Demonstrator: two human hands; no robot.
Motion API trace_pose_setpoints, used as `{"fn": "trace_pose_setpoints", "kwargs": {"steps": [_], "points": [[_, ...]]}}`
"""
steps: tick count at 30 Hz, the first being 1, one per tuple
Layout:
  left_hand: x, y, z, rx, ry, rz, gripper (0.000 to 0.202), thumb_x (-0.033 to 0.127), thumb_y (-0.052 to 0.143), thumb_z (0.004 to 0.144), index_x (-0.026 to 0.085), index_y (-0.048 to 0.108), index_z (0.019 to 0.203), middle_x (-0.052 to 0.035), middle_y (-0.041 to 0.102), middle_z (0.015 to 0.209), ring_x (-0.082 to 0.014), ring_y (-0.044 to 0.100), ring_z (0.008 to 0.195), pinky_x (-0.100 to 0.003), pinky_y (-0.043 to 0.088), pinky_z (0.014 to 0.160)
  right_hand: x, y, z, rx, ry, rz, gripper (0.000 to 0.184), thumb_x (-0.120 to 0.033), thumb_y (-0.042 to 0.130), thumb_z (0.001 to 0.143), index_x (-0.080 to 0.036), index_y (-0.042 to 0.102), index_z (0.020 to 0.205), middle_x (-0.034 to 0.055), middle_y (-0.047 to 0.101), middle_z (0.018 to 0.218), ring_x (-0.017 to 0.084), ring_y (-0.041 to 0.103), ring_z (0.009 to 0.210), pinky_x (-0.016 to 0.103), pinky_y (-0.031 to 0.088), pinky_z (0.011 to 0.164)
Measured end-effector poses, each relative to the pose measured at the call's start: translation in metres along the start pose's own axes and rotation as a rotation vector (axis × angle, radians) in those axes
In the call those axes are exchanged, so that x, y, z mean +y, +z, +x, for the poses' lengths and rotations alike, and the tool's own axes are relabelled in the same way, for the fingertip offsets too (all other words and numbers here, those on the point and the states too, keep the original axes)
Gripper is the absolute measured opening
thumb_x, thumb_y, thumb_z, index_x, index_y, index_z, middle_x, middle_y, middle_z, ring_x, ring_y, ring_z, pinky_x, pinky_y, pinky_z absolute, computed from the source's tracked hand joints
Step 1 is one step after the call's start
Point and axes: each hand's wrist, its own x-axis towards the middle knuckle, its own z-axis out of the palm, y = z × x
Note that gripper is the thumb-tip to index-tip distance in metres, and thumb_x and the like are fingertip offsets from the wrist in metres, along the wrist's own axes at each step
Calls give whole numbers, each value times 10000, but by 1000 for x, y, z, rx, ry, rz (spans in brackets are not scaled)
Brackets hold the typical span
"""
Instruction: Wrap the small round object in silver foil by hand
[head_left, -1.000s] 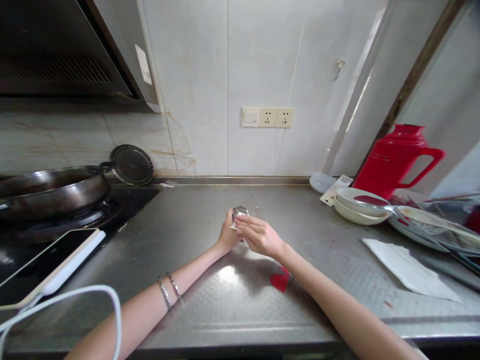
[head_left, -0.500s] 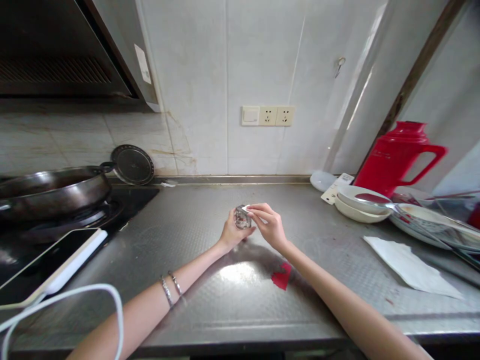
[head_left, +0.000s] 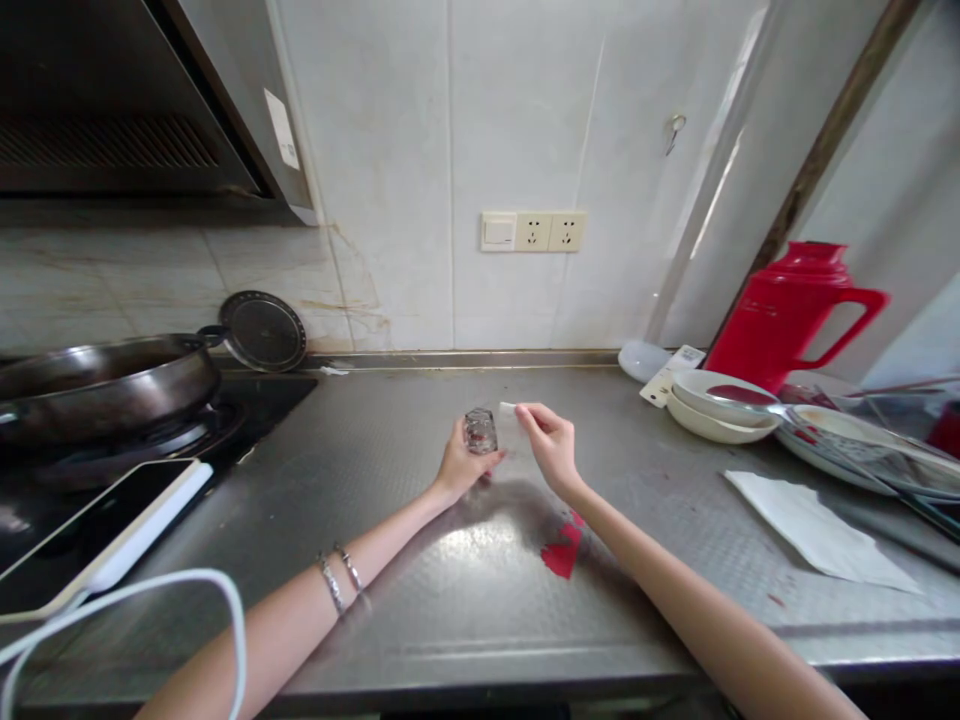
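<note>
My left hand is closed around a small see-through, dark-patterned object that looks like a glass or jar; its exact kind is not clear. Just to its right, my right hand pinches a small white strip between thumb and forefinger. A gap separates the strip from the glass-like object. Both hands are above the middle of the metal counter. Below my right forearm lies a torn red scrap.
On the left are a stove with a metal pan and a phone with a white cable. To the right, a white napkin lies before stacked bowls. Behind them stands a red thermos jug.
My right hand has drawn slightly right, away from the glass-like object, with the white strip now showing apart from it. My left hand keeps its hold.
</note>
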Motion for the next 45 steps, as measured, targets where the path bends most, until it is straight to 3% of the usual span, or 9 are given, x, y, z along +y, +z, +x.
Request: {"fn": "trace_pose_setpoints", "kwargs": {"steps": [3, 7, 11, 17, 24, 29, 32, 35, 45], "points": [[2, 2, -3, -54, 37, 43, 660, 264, 795, 556, 169, 442, 1105, -10, 622, 827, -126, 596, 641, -226, 503, 524, 10, -1, 6, 71, 128, 17, 351, -470, 551, 823, -158, 710, 816, 58, 712, 785, 204, 630, 740, 299, 488, 665], [11, 6, -9, -117, 74, 52, 665, 241, 792, 558, 163, 451, 1123, 0, 607, 828, -104, 573, 630, -215, 494, 538, 10, 3, 6, -144, 137, 104, 376, -496, 547, 818, -161, 711, 868, 60, 715, 826, 202, 641, 791, 310, 504, 732], [20, 8, -7, -182, 21, -23, 639, 264, 767, 609, 168, 431, 1144, 51, 548, 706, -51, 475, 450, -180, 433, 392, -2, 1, 4, -377, 179, 258, 388, -480, 516, 849, -198, 668, 1068, 69, 688, 1060, 209, 626, 996, 345, 496, 873], [21, 4, 1, -203, -37, -58, 632, 281, 771, 610, 169, 442, 1138, 10, 596, 800, -34, 471, 409, -150, 391, 310, -6, -4, 5, -539, 175, 275, 544, -349, 681, 741, -232, 539, 1254, 74, 597, 1247, 230, 579, 1119, 392, 468, 952], [13, -6, 4, -324, -100, 0, 825, 305, 760, 628, 217, 319, 1320, -18, 623, 824, -55, 492, 397, -191, 433, 331, -2, -3, 7, -502, 240, 228, 571, -310, 749, 658, -201, 590, 1195, 89, 612, 1227, 242, 572, 1127, 424, 442, 983], [10, -17, 12, -387, 19, 76, 1312, 233, 847, 501, 327, -57, 1447, -160, 516, 1246, -133, 639, 679, -272, 550, 558, -5, -4, 8, -481, 422, 419, 505, -347, 702, 720, -182, 598, 1187, 114, 626, 1198, 260, 623, 1034, 428, 522, 863], [11, -21, 15, -332, 168, 110, 1319, 229, 858, 484, 294, -25, 1461, -170, 445, 1336, -235, 611, 1019, -376, 526, 834, -6, -2, 6, -520, 516, 522, 449, -380, 664, 764, -169, 617, 1158, 125, 648, 1141, 246, 647, 966, 369, 561, 752], [10, -22, 15, -327, 218, 199, 1277, 255, 854, 501, 239, 20, 1467, -160, 507, 1294, -266, 558, 1129, -439, 431, 976, -8, 1, 3, -507, 574, 499, 419, -409, 673, 756, -150, 650, 1084, 124, 666, 1077, 231, 649, 930, 305, 564, 669], [10, -18, 7, -206, 250, 382, 1083, 316, 816, 536, 167, 213, 1423, -118, 610, 1173, -244, 617, 1003, -390, 469, 917, -1, -1, 10, -424, 585, 304, 401, -503, 566, 793, -171, 672, 991, 76, 663, 957, 180, 603, 783, 276, 547, 554]]}}
